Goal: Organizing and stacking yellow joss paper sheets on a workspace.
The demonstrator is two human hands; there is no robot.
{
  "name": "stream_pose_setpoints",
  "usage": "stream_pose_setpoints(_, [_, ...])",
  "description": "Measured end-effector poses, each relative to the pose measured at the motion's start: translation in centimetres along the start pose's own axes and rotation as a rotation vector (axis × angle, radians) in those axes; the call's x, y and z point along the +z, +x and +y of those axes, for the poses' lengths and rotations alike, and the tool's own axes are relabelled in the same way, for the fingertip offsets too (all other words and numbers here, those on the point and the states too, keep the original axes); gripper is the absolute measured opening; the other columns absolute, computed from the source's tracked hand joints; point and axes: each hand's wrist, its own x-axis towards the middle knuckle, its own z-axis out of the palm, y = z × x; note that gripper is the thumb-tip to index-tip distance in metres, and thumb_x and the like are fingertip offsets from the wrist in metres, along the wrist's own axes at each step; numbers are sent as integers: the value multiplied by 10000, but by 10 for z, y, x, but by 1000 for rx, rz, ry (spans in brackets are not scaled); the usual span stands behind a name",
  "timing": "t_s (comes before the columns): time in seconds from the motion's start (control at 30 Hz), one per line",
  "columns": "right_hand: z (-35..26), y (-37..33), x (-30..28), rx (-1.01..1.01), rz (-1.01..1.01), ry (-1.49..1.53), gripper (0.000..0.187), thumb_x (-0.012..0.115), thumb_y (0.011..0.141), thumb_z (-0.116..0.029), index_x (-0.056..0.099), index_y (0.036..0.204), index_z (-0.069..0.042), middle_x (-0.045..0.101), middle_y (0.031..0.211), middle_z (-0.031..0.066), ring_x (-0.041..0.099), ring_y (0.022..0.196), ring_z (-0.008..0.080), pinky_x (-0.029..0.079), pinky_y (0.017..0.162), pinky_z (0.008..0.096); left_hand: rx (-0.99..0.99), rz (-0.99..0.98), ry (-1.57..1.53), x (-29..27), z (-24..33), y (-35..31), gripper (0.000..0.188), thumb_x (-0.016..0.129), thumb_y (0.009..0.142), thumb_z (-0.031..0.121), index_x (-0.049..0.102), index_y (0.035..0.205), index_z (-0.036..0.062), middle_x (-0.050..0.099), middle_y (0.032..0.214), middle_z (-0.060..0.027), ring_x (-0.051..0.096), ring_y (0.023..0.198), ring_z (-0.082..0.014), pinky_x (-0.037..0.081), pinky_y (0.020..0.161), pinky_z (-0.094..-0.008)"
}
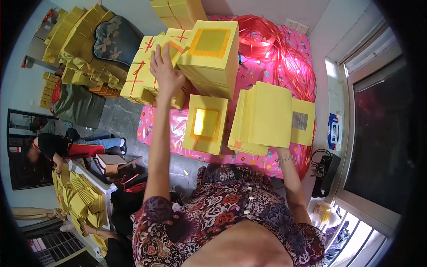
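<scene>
My left hand (pixel 168 73), fingers outstretched, rests on a yellow paper stack (pixel 177 47) beside bundles tied with red ribbon (pixel 135 80). Just to its right rises a tall stack of yellow paper (pixel 209 66), its top sheet bearing an orange-bordered gold square. Nearer me lies a lower stack (pixel 189 133) with a shiny gold square. On the right, my right hand (pixel 281 153) grips a fanned sheaf of yellow paper sheets (pixel 271 115) at its near edge; the fingers are hidden beneath. Partly under the sheaf is a yellow sheet with a silver square (pixel 304 133).
A pink patterned cover (pixel 149 120) lies under the stacks. Loose red ribbon (pixel 262 40) spreads over its far right. At the left, people (pixel 49 144) work at a table piled with yellow paper (pixel 82 196). A dark cushioned chair back (pixel 116 40) stands far left.
</scene>
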Motion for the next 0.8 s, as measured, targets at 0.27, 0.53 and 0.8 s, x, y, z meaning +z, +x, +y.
stream_pose_setpoints(0.27, [7,6,4,-96,146,-66,585,344,1045,-490,397,1452,-72,560,1320,65,568,1172,160,485,975,316,-81,-206,-118,52,-109,-19,893,572,725,-96,264,1529,138,571,1292,-267,574,1167,-404,492,917,-424])
stream_pose_setpoints(0.53, [-72,-12,38,-106,90,310,749,293,1011,-597,254,1535,-64,375,1519,108,383,1381,208,331,1127,363,-208,33,-223,5,-33,35,685,467,755,-149,487,1403,70,624,1256,-178,621,1093,-352,491,895,-376])
stream_pose_setpoints(0.8, [-77,-10,31,-215,-20,10,885,601,883,-424,168,1553,-40,243,1588,123,228,1467,242,202,1187,371,310,26,-262,13,37,55,657,421,778,-169,519,1371,96,551,1377,-149,510,1282,-326,395,1086,-419])
